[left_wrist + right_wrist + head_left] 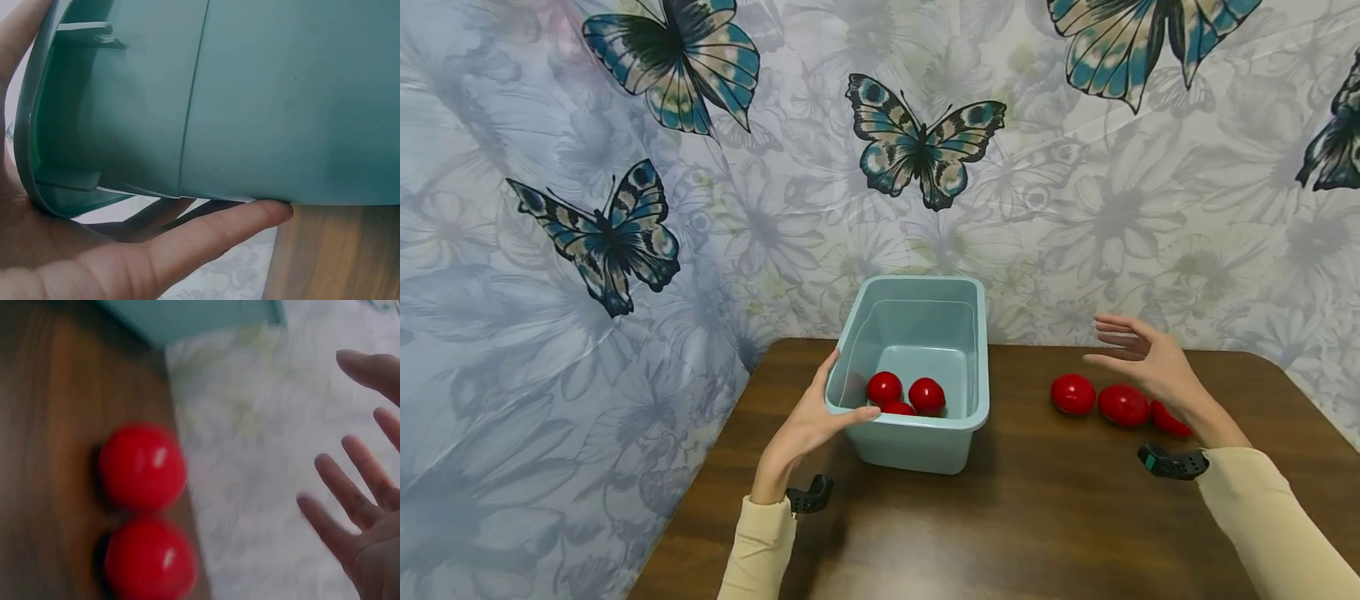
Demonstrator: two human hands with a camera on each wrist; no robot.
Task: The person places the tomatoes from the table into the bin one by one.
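Note:
A light blue-green plastic bin (917, 450) stands on the table, with several shiny red balls inside, among them one ball (927, 396) by the near wall. My left hand (812, 421) holds the bin's near left corner, thumb over the front rim and fingers along the left side. In the left wrist view, a finger (219, 234) lies along the bin's outer wall (262, 112). To the right, a row of red balls (1073, 394) lies on the table, the rightmost partly hidden by my wrist. My right hand (1157, 367) is above them, fingers spread and holding nothing.
The brown wooden table (1037, 525) ends at a wall covering (1075, 275) printed with butterflies and flowers, close behind the bin. Table surface lies between the bin and the row of red balls. Each wrist wears a black band (1172, 462).

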